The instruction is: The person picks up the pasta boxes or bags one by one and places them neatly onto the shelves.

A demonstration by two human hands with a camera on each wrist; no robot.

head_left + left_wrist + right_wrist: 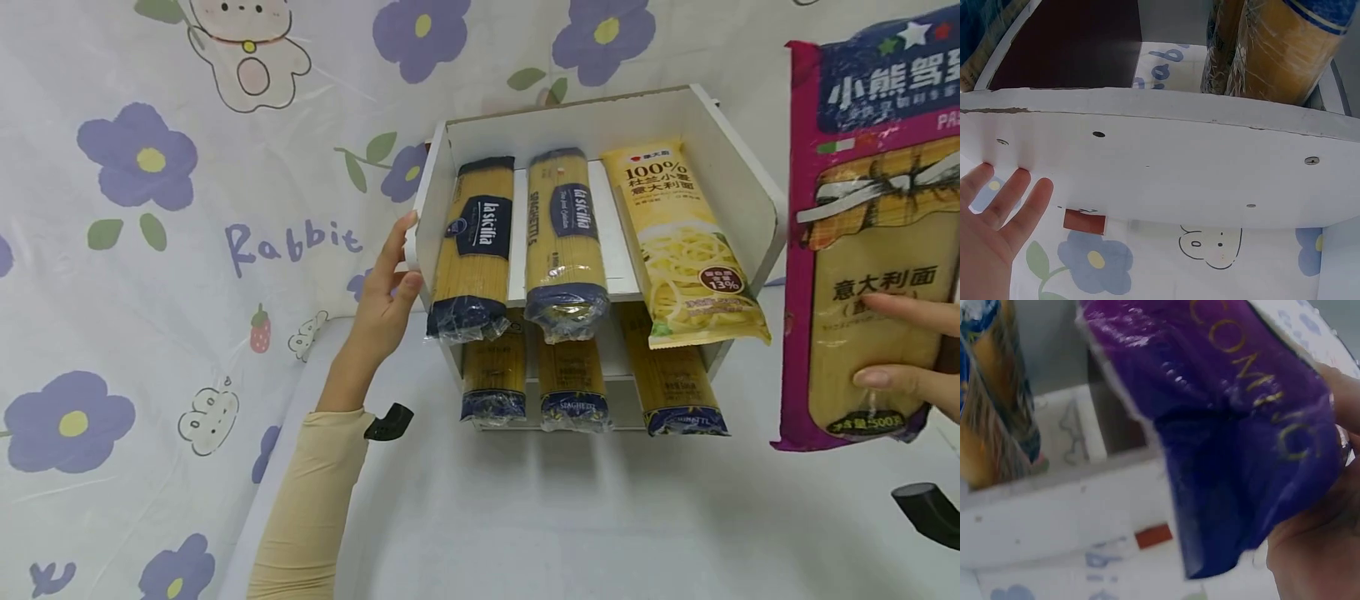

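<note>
My right hand (pixel 926 383) grips a magenta and blue pasta packet (pixel 873 250) at the far right of the head view, thumb and a finger across its front. In the right wrist view the packet's purple end (pixel 1222 444) is seen close up. My left hand (pixel 381 312) rests on the left side of a white two-tier shelf (pixel 750 183). The left wrist view has its extended fingers (pixel 1035 200) against the outer side panel (pixel 1179 169). On the upper tier lie two spaghetti packs, one left (pixel 480 242) and one middle (pixel 570 250), and a yellow noodle packet (pixel 686 242).
Several blue-ended pasta packs, among them a middle one (pixel 572 383), stick out of the lower tier. The shelf stands on a white surface (pixel 570 517) against a flower-printed backdrop (pixel 225 150). Black curved pieces (pixel 388 422) show by both wrists.
</note>
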